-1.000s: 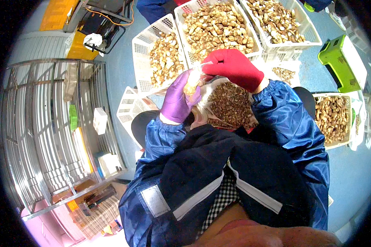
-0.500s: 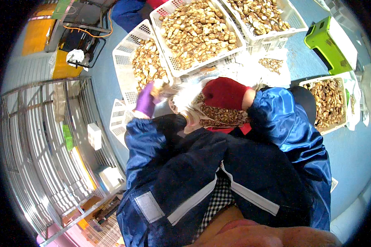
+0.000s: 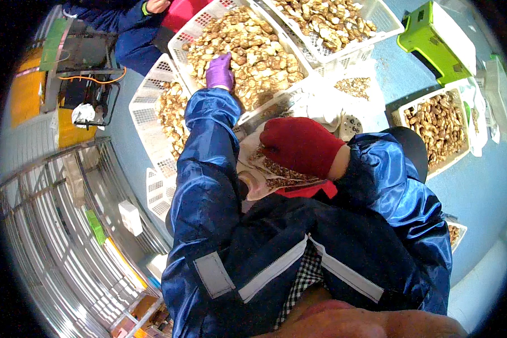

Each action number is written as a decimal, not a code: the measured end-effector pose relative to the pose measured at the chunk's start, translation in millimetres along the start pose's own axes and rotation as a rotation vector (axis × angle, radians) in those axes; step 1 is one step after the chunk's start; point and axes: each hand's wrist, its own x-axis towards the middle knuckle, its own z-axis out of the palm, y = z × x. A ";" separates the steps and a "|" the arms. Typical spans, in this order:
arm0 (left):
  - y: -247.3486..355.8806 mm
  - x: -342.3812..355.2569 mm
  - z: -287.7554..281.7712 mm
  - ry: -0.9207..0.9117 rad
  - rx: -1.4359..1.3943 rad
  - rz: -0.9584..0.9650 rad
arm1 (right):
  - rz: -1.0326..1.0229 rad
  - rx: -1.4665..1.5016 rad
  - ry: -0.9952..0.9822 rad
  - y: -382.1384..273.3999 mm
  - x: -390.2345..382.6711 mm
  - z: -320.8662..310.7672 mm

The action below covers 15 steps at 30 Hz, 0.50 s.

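Observation:
My left hand (image 3: 219,72), in a purple glove, is down on the mushrooms (image 3: 250,45) heaped in a white perforated crate (image 3: 181,53). Its fingertips are lost among them, so its grip does not show. Over my lap my right hand (image 3: 301,145), in a red glove, is closed; whatever it may hold is hidden beneath it. Below that hand a pale cloth (image 3: 259,183) is spread across my lap, with small brown and white trimmings (image 3: 287,169) lying on it. A bit of red material (image 3: 312,190) shows under the cloth.
White crates of mushrooms stand left (image 3: 146,112), back right (image 3: 380,25) and right (image 3: 428,163). A green and white stool (image 3: 442,42) is at the far right. Another person's hand (image 3: 158,5) shows at the top left. A metal rack (image 3: 56,225) lines the left side.
My left hand has moved from the left crate's near edge up and forward onto the mushrooms in the middle crate; the pale piece it held is no longer seen. My right hand stays over my lap.

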 end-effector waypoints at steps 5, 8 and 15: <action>24.5 -5.6 -24.9 -0.132 0.279 -0.028 | -0.019 0.027 0.072 12.9 -1.5 0.9; 30.4 -24.3 -43.7 -0.018 0.097 -0.127 | 0.058 -0.041 0.009 2.8 6.0 -16.6; 132.3 -81.7 -163.2 -0.228 -0.867 -0.592 | -0.083 0.510 0.520 21.5 14.6 -3.2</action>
